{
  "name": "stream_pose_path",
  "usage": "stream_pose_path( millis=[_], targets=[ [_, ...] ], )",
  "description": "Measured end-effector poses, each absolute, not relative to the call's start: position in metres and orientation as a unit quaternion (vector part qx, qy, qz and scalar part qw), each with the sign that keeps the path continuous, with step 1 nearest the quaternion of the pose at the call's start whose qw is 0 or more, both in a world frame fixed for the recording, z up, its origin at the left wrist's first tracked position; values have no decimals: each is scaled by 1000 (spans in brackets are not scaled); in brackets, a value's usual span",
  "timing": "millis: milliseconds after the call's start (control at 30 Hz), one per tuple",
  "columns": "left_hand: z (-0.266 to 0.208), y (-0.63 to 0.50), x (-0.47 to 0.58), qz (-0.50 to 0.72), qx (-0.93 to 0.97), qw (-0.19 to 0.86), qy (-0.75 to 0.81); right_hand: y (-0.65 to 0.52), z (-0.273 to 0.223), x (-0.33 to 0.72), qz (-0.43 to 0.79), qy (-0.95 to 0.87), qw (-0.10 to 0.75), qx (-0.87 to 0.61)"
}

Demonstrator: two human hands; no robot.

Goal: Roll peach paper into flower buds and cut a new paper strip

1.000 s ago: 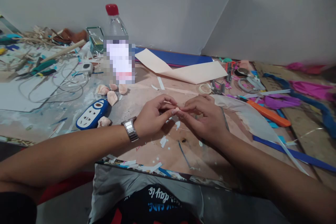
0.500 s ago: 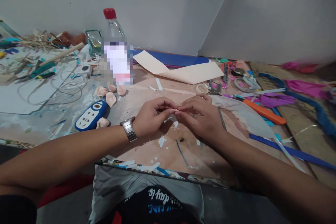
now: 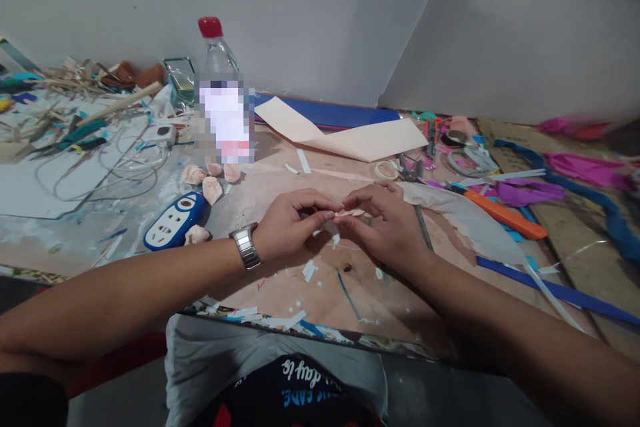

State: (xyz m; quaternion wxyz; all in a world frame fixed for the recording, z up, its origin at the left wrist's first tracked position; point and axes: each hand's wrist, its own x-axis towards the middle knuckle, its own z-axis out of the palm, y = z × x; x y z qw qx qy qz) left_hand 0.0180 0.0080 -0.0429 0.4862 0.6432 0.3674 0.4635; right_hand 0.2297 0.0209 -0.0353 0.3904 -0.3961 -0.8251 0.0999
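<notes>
My left hand (image 3: 295, 223), with a metal watch (image 3: 246, 246) on its wrist, pinches one end of a small pale peach paper piece (image 3: 353, 212) between thumb and forefinger. At the same piece is my right hand (image 3: 387, 223), its thumb and curved forefinger closed about the near end while a gap shows behind them. Both hands meet just above the wooden tabletop (image 3: 295, 287). Left of them lie several crumpled peach petal-like pieces (image 3: 213, 191). White paper scraps (image 3: 309, 271) are below the hands.
A blue-and-white power strip (image 3: 175, 220) lies left. Behind stand a red-capped bottle (image 3: 220, 57) and a folded cream paper strip (image 3: 345, 140). On the right are an orange cutter (image 3: 505, 213), a tape ring (image 3: 386, 170) and purple scraps (image 3: 530, 191). Pliers (image 3: 80, 137) lie far left.
My right forefinger and thumb have parted a little, and more of the peach piece shows between them. My left hand keeps its pinch in nearly the same place.
</notes>
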Motion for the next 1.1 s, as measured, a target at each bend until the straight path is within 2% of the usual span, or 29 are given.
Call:
stream_pose_path(
  millis=[467, 733, 867, 1100],
  targets=[
    [-38, 5, 21, 435, 499, 677, 321, 16, -31, 230, 112, -822, 389, -400],
    [-43, 7, 25, 497, 502, 628, 326, 15, -31, 230, 105, -814, 402, -407],
    [-41, 9, 22, 491, 523, 607, 342, 16, -31, 229, 109, -829, 402, -372],
    [-38, 3, 24, 468, 472, 667, 336, 16, -29, 227, 132, -828, 410, -359]
  ],
)
